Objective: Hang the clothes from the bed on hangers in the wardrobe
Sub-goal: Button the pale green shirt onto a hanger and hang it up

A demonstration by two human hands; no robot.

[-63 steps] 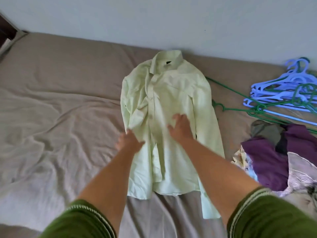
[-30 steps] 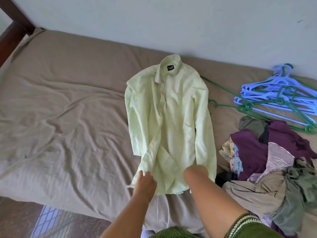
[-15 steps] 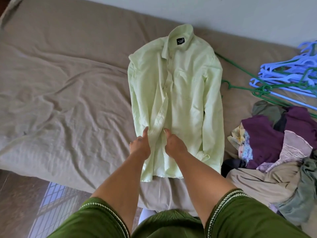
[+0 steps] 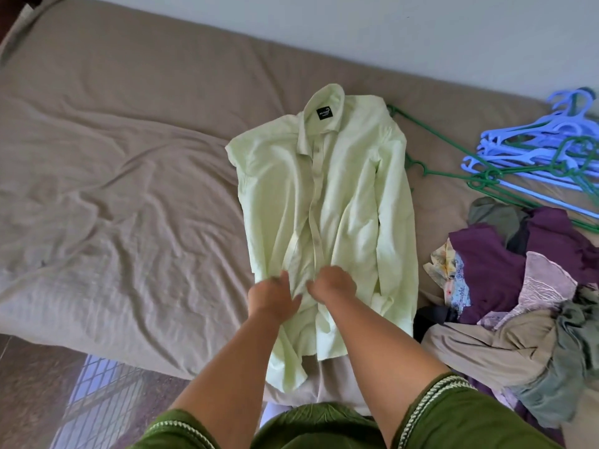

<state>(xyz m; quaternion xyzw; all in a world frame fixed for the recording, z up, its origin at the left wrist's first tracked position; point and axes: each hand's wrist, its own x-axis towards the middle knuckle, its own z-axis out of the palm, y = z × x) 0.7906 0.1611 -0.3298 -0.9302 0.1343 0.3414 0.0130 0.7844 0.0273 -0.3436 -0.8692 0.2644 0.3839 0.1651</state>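
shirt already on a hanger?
No, the pale green shirt lies flat on the bed, and the hangers lie in a pile beside it.

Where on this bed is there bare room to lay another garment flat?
The widest bare patch is the brown sheet left of the pale green shirt, running to the bed's left end. The right side is crowded: hangers near the wall and the clothes pile in front of them.

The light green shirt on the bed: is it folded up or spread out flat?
Spread out: the light green shirt lies full length, collar toward the wall, sleeves along its sides. Left hand and right hand pinch its front placket.
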